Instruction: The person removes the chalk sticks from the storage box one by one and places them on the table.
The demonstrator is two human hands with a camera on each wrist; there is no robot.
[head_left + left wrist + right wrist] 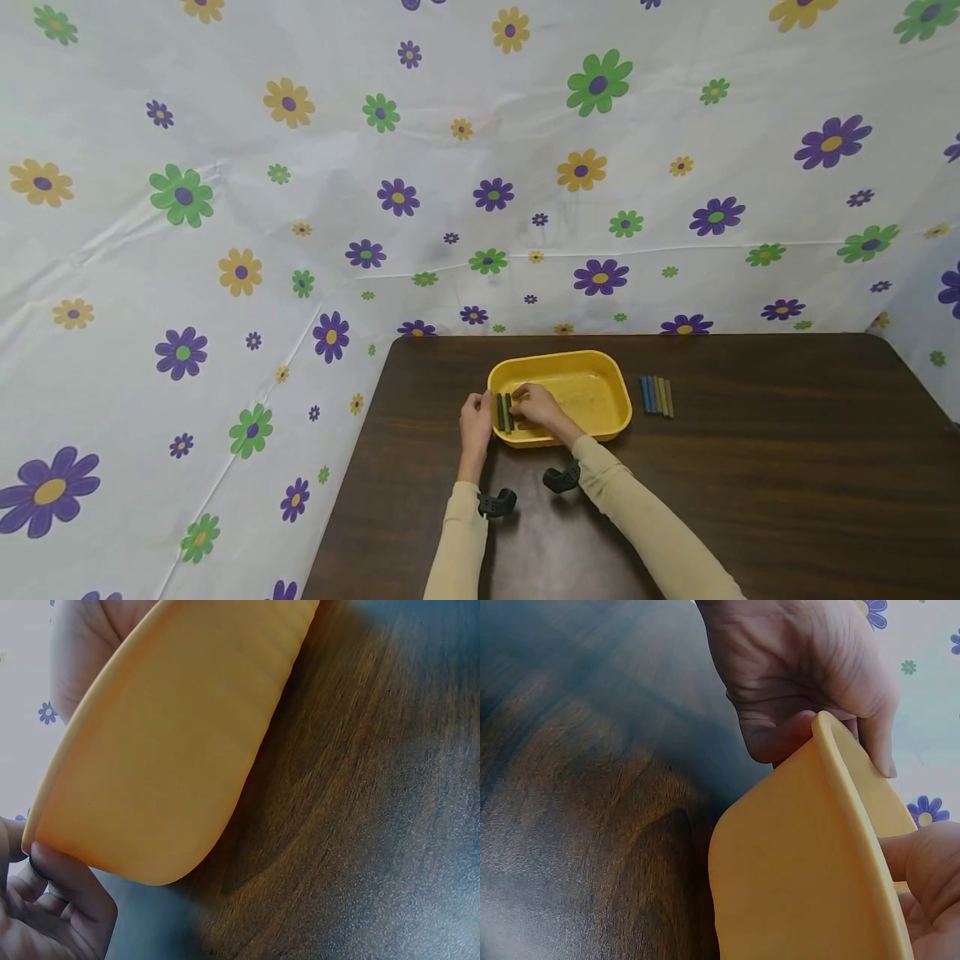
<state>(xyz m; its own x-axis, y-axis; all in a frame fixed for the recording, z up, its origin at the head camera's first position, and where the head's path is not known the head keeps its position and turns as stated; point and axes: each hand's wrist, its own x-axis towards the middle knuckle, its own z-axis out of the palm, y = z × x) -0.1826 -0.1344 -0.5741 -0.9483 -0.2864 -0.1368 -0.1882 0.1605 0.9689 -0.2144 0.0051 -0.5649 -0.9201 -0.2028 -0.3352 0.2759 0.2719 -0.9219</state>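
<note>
A yellow plastic tub point(592, 357) stands on the table. My left hand point(476, 421) grips its left rim, thumb and fingers on either side, as the left wrist view point(64, 900) also shows. Inside, against the left wall, slim chalk-like sticks point(501, 412) lie side by side, dark and green. My right hand point(540, 408) reaches over the near rim into the tub, its bent fingers at a dark stick point(513, 402) beside the others. In the right wrist view, the tub wall hides what the right fingertips point(900, 851) hold.
Right of the tub, a row of blue, yellowish and brown sticks point(657, 396) lies on the dark wood table point(765, 467). A flowered sheet point(450, 167) hangs behind the table and along its left side. Each wrist wears a black band point(498, 503).
</note>
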